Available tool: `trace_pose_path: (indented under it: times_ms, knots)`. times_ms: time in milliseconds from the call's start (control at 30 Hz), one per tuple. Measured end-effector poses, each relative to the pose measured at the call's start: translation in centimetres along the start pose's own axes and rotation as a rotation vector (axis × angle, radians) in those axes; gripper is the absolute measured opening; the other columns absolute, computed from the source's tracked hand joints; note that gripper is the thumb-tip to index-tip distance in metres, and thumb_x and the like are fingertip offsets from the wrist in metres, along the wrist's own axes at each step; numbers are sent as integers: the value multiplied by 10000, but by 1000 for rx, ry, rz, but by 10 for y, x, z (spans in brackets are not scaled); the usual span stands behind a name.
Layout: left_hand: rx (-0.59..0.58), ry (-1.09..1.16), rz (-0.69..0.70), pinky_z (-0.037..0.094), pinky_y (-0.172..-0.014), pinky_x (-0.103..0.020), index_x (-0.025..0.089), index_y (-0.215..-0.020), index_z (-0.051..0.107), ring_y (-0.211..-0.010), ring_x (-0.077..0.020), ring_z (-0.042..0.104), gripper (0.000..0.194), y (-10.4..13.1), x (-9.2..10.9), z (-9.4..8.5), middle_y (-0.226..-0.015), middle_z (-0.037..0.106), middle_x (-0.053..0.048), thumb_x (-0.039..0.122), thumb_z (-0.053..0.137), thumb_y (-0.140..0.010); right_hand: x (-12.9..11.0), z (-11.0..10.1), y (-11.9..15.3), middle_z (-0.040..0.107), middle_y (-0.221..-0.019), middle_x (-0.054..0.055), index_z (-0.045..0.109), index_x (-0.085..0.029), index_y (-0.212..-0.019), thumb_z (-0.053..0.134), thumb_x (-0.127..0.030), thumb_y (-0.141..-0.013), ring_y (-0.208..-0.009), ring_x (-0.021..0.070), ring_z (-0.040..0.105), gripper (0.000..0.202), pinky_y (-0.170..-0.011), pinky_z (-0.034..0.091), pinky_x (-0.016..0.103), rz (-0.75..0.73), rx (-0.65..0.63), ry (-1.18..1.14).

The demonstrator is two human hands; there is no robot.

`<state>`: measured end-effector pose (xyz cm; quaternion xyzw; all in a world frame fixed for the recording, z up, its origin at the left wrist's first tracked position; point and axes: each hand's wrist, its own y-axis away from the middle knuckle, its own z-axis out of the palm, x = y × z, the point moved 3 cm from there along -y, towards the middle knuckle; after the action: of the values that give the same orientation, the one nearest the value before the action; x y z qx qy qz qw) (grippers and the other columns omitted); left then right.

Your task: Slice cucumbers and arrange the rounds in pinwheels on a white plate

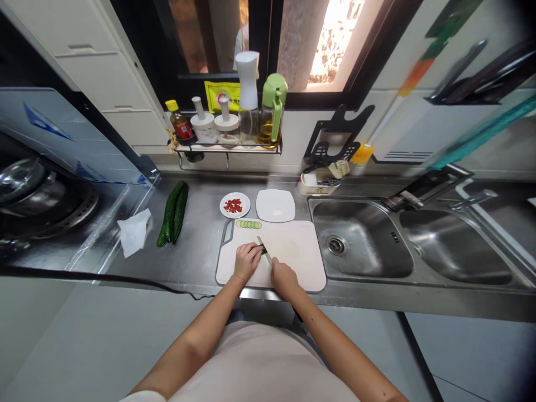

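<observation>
My left hand (248,260) is closed on a short dark-green piece of cucumber (262,249), mostly hidden by the fingers, on the white cutting board (297,245). In my right hand (283,277) is the handle of a knife (266,252), its blade slanting up and left against the cucumber's right side. A row of pale green cucumber slices (248,224) lies overlapped at the board's upper left. Behind the board stand a small plate (223,213) of chopped red bits and a white square plate (275,206).
Two whole cucumbers (173,213) and a crumpled white tissue (134,231) lie to the left on the steel counter. A double sink (363,234) borders the board on the right. Above the counter, a rack (228,148) holds several bottles and jars. A stove pot (31,190) sits far left.
</observation>
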<state>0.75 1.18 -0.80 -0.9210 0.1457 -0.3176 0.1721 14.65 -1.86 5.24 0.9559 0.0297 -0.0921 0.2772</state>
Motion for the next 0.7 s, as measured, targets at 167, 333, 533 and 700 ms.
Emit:
trace_pose_path:
  times_ms: [167,333,533,700]
  knots:
    - [-3,1,1,404,-831,-350,241,-1016,681,-911,-174,563,211,0,0,0,-977,642,-59,273,514,-892,-6,-7,-11,652,-990,159,453,-138,-1138,329,-112,-886,-935,219,636,282,-721,425,291,-9,-6,-14]
    - [-3,5,0,403,-831,-350,243,-1010,682,-906,-173,563,206,0,1,-1,-975,645,-58,267,515,-891,-9,-12,-17,651,-1004,152,456,-138,-1159,327,-103,-884,-944,216,629,306,-733,419,290,-31,22,-32]
    - [-19,-4,-28,393,-838,-352,242,-995,674,-906,-171,567,198,-3,6,-5,-963,650,-48,277,505,-898,-6,-14,-14,649,-1019,142,465,-140,-1164,344,-128,-885,-951,215,621,304,-731,415,285,-37,21,-38]
    - [-36,-10,-41,389,-833,-352,238,-991,660,-893,-173,576,182,-6,10,-10,-955,656,-44,276,511,-893,5,-12,-7,649,-1018,142,496,-139,-1120,360,-152,-882,-935,233,625,274,-705,413,289,-37,31,-26]
